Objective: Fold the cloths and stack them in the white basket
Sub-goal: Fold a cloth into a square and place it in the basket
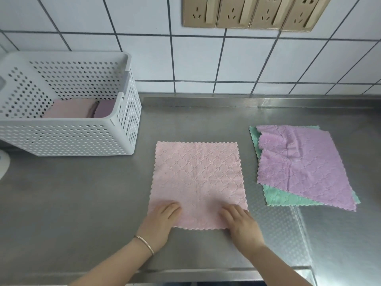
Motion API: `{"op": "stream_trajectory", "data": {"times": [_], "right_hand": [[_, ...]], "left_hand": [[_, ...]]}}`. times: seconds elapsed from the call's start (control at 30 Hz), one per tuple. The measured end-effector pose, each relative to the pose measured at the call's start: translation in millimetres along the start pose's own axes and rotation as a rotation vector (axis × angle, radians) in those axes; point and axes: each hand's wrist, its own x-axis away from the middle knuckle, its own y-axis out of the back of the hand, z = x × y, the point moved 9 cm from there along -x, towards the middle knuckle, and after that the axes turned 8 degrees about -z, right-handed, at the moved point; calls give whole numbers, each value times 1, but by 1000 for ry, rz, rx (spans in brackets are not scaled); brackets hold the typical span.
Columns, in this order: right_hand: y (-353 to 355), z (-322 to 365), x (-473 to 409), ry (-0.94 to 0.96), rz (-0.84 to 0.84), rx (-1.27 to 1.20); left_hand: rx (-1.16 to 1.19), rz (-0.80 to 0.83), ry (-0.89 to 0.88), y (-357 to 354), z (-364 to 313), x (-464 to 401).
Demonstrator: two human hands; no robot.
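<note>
A pink cloth (pixel 198 178) lies spread flat on the steel counter in front of me. My left hand (pixel 160 221) rests on its near left corner and my right hand (pixel 241 226) on its near right corner, fingers laid on the fabric. To the right a purple cloth (pixel 299 164) lies unfolded over a green cloth (pixel 282 198). The white perforated basket (pixel 68 139) stands at the back left, holding a folded pink cloth (pixel 70 109) with a folded purple one (pixel 104 110) beside it.
The steel counter (pixel 82 193) meets a white tiled wall with a row of gold sockets (pixel 253 13). A white object (pixel 3 164) shows at the left edge. The counter's front edge runs just below my wrists.
</note>
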Motion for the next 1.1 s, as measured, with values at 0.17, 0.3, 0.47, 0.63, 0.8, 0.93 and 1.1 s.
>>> {"op": "stream_trajectory", "data": {"times": [0.17,0.3,0.47,0.63,0.8,0.93,1.1], "right_hand": [[16,-65,0,-530,44,-252],[17,-87,2,-776,144,-510],[12,-91,16,-813,365,-496],[15,-88,19,-724,539,-385],[25,-100,-21,-778,371,-386],[17,-107,-50,-853,257,-405],[6,-106,-71,-857,238,-342]], "left_hand": [[263,-27,391,23,58,6],[399,36,722,36,79,10],[340,298,742,26,74,25],[447,487,848,16,78,42],[542,279,914,33,92,8],[507,233,992,22,108,-14],[365,209,1066,11,131,-23]]}}
